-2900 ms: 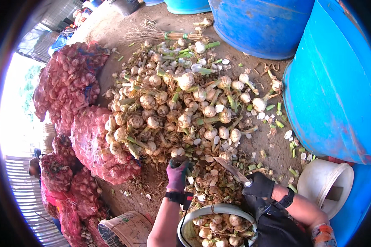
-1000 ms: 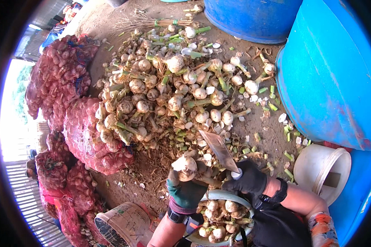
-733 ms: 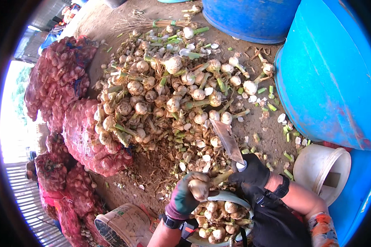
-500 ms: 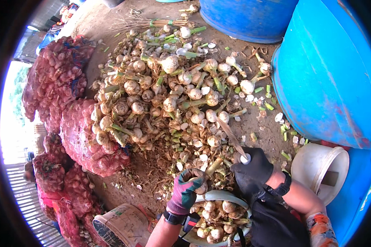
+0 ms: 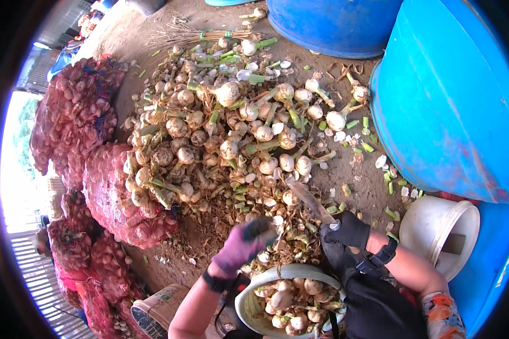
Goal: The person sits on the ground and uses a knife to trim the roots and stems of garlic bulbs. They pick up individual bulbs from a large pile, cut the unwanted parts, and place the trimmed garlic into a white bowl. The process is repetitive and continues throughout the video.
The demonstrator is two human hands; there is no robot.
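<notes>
My left hand (image 5: 244, 244), in a pink and dark glove, hovers between the pile and the bucket's rim. Motion smears its fingers, and I make out no bulb in them. My right hand (image 5: 348, 233), black-gloved, is closed round a knife (image 5: 310, 200) whose blade points up and left over the scraps. Directly below the hands, a pale round bucket (image 5: 249, 313) contains trimmed onion-like bulbs (image 5: 300, 322); one near its left side looks blurred. Beyond spreads a big pile of similar bulbs (image 5: 229, 150), many with cut green stalks.
Pink mesh sacks (image 5: 116, 192) full of bulbs line the left. Large blue tubs (image 5: 441, 113) stand at the right and back. A white bucket (image 5: 435, 231) lies tipped at the right, another bucket (image 5: 161, 308) at lower left. A twig broom (image 5: 209, 35) lies behind the pile.
My left hand has moved left and slightly up, and the bulb it held is no longer in it. A blurred bulb now shows in the bucket. The knife blade has dipped slightly.
</notes>
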